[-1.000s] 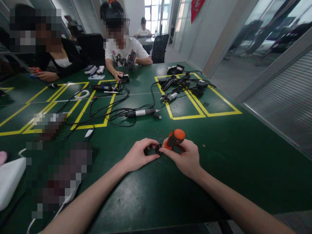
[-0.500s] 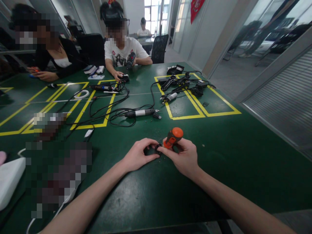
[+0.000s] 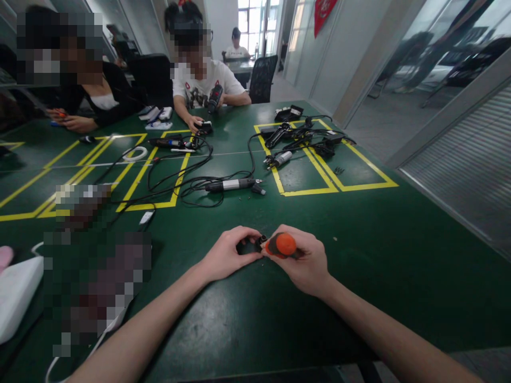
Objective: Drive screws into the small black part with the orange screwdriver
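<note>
My right hand (image 3: 305,258) is closed round a screwdriver with an orange and dark grey handle (image 3: 284,244). The handle's rounded orange end leans up toward me, and its tip is hidden by my fingers. My left hand (image 3: 229,252) pinches a small black part (image 3: 261,240) between thumb and fingers, close to the green tabletop. My right fingertips are right beside that part; whether they touch it I cannot tell. A tiny speck lies on the table just below.
Ahead lies a grey and black pen-shaped electric tool (image 3: 231,184) with coiled cable (image 3: 199,197). Yellow tape (image 3: 309,191) marks boxes holding black tools and cords (image 3: 279,135). Two co-workers sit across, one holding a power drill (image 3: 214,99). A white box (image 3: 19,298) is at left.
The screwdriver handle has tipped down toward me, from more upright to leaning, as my right hand turned. My left hand has stayed in place with the small black part.
</note>
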Action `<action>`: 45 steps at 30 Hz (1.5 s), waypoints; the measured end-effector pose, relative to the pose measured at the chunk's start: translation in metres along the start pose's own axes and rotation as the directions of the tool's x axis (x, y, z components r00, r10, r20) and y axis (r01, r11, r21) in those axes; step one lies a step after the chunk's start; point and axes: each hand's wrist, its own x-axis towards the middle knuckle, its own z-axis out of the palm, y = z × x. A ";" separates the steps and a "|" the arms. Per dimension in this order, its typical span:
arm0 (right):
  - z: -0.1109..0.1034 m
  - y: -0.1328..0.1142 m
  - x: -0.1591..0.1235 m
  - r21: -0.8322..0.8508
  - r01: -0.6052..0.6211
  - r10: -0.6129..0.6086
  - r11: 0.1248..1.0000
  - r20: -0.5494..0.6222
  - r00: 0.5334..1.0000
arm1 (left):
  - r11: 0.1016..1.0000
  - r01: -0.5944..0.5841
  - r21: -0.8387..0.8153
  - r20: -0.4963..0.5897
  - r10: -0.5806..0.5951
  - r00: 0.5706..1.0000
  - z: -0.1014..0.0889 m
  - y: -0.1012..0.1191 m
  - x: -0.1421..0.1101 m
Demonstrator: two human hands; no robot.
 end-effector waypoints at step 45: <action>0.005 0.009 -0.003 0.348 -0.228 0.218 0.909 0.069 0.973 | 1.000 -0.009 0.028 0.002 0.009 1.000 0.001 0.002 0.001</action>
